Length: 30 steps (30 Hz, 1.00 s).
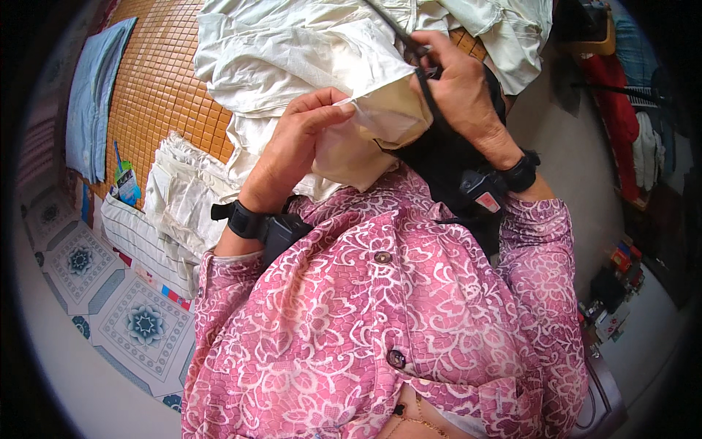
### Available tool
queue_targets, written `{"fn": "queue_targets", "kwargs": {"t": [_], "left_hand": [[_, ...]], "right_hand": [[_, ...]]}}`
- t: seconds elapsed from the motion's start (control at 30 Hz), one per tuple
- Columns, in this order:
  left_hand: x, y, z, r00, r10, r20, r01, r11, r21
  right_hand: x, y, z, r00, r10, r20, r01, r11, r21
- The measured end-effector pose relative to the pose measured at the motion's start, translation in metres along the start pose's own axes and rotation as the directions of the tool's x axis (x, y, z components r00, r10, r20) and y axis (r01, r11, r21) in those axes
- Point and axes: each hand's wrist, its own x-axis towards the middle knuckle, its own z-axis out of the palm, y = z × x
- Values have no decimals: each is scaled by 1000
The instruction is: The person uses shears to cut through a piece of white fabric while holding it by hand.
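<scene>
White cloth [274, 66] lies in a loose heap before me. My left hand [307, 126] pinches the cloth's edge between thumb and fingers. My right hand [460, 82] is closed on the handles of dark scissors [392, 24], whose blades point up and away to the left. A cloth corner reaches close to the scissors; whether my right fingers also hold it, I cannot tell. Below the edge a thin, yellowish-looking part of the cloth [351, 148] hangs over my lap. A smaller pile of frayed white cloth [184, 186] is to the left of my left forearm.
A brown tiled mat [159, 77] spreads under the cloth. On it at the far left lies a folded blue cloth [93, 104]. A small green and blue packet [126, 184] is near a striped cloth [148, 236]. Red fabric [611, 120] is at the right.
</scene>
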Motion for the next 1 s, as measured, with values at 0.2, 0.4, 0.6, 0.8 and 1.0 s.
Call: {"fn": "queue_targets", "kwargs": {"t": [0.2, 0.4, 0.6, 0.8, 1.0], "left_hand": [[1, 0, 7, 999, -45, 24, 48, 993, -110], [11, 1, 12, 996, -74, 47, 79, 988, -130], [20, 0, 10, 992, -122, 29, 124, 990, -64], [28, -3, 14, 997, -66, 50, 69, 995, -70], [30, -7, 10, 999, -32, -5, 32, 998, -52]], "right_hand": [[-9, 2, -24, 992, 113, -62, -116, 992, -52], [-37, 18, -29, 901, 399, 170, -408, 913, 20], [-70, 18, -21, 810, 504, 301, -552, 828, 98], [-74, 12, -39, 859, 471, 201, -512, 803, 306], [-82, -22, -56, 647, 339, 683, -762, 326, 560]]}}
